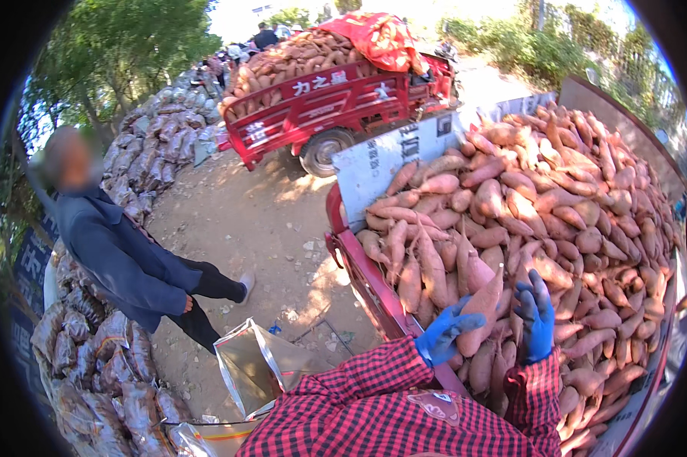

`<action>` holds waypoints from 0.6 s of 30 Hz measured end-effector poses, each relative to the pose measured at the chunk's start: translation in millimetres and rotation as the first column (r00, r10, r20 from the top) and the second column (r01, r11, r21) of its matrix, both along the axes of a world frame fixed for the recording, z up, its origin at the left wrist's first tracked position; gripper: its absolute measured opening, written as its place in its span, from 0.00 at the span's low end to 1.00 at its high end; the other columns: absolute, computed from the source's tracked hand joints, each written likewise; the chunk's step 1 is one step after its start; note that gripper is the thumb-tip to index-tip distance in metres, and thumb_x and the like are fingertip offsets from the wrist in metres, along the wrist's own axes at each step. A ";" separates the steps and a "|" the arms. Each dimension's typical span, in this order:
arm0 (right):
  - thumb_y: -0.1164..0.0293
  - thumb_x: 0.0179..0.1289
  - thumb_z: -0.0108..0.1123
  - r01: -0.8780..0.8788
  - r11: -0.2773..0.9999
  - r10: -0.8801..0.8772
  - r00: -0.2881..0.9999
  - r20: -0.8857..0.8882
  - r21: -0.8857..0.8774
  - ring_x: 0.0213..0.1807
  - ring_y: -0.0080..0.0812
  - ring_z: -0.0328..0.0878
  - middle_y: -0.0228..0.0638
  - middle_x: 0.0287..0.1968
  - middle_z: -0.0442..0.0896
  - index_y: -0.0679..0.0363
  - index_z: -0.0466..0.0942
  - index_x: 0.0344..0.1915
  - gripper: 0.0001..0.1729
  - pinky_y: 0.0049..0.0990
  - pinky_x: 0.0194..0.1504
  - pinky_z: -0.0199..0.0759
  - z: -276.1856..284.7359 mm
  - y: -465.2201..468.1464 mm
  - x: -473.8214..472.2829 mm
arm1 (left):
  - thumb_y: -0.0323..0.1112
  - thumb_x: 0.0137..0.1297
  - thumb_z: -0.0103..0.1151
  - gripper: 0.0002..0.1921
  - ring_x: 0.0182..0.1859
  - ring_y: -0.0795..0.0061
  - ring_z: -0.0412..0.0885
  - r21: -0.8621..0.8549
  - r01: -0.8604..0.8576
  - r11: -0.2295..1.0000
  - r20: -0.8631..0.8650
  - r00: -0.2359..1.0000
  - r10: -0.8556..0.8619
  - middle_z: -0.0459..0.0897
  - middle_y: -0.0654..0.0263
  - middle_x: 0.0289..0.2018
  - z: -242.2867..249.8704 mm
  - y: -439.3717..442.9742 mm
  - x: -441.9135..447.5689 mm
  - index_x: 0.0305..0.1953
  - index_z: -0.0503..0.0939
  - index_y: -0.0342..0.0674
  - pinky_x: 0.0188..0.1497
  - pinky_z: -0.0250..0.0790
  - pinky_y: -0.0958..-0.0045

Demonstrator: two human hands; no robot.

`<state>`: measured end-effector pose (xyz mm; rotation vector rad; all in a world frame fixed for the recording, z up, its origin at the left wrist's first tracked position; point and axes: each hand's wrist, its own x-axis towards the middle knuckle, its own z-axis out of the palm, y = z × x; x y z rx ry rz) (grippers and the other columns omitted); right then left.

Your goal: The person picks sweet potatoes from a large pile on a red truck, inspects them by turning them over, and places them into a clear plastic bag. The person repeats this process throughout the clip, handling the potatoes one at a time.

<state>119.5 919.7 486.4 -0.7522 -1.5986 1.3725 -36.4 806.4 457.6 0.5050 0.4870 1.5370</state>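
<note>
My left hand (447,332), in a blue work glove, is at the near side of the cargo bed. Its fingers are around the side of a large, pale-pink sweet potato (482,313), which stands tilted upright with its narrow tip pointing up. Just to the right, my right hand (534,320) is raised in a matching glove, dirty at the fingertips. Its fingers are spread and nothing lies in its palm. Beneath and beyond both hands is a deep heap of sweet potatoes (571,194). The underside of the held one is hidden.
A red metal rail (372,291) and a printed board (400,160) edge the load. An open mesh bag (263,365) stands at left. A person in a dark jacket (120,245) stands by filled bags (115,371). Beyond is a red cargo tricycle (320,97) loaded with sweet potatoes.
</note>
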 end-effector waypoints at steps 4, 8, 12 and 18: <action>0.50 0.75 0.47 -0.305 0.900 0.175 0.907 -0.384 -0.312 0.60 0.38 0.75 0.42 0.64 0.74 0.62 0.60 0.71 0.35 0.35 0.62 0.69 -31.3 1.9 -14.0 | 0.31 0.56 0.66 0.42 0.65 0.72 0.70 0.057 0.057 0.997 0.078 0.995 -0.062 0.72 0.66 0.63 9.6 -7.6 7.2 0.72 0.57 0.37 0.69 0.61 0.70; 0.43 0.75 0.38 -0.594 0.677 -0.008 0.584 -0.812 -0.434 0.56 0.48 0.79 0.55 0.57 0.78 0.62 0.62 0.69 0.37 0.43 0.60 0.73 -49.3 6.7 -8.4 | 0.44 0.58 0.61 0.42 0.78 0.61 0.48 0.246 0.075 0.966 0.267 0.953 -0.142 0.58 0.59 0.73 9.1 -4.9 9.3 0.73 0.56 0.38 0.78 0.36 0.46; 0.44 0.76 0.38 -0.721 0.617 0.246 0.558 -0.792 -0.316 0.59 0.49 0.77 0.48 0.62 0.75 0.59 0.59 0.71 0.36 0.46 0.59 0.74 -38.7 -2.1 -5.0 | 0.46 0.58 0.60 0.41 0.76 0.61 0.52 0.212 0.110 0.971 0.222 0.962 -0.157 0.58 0.60 0.73 0.7 -5.5 14.9 0.71 0.59 0.39 0.78 0.41 0.49; 0.55 0.77 0.47 -0.309 0.935 0.218 0.888 -0.405 -0.175 0.61 0.29 0.72 0.37 0.60 0.75 0.65 0.66 0.67 0.30 0.30 0.63 0.66 -19.5 -49.0 -29.6 | 0.49 0.58 0.62 0.39 0.70 0.58 0.63 0.094 -0.027 0.995 0.190 0.982 0.009 0.67 0.55 0.67 -8.7 -36.3 1.3 0.68 0.64 0.35 0.76 0.50 0.54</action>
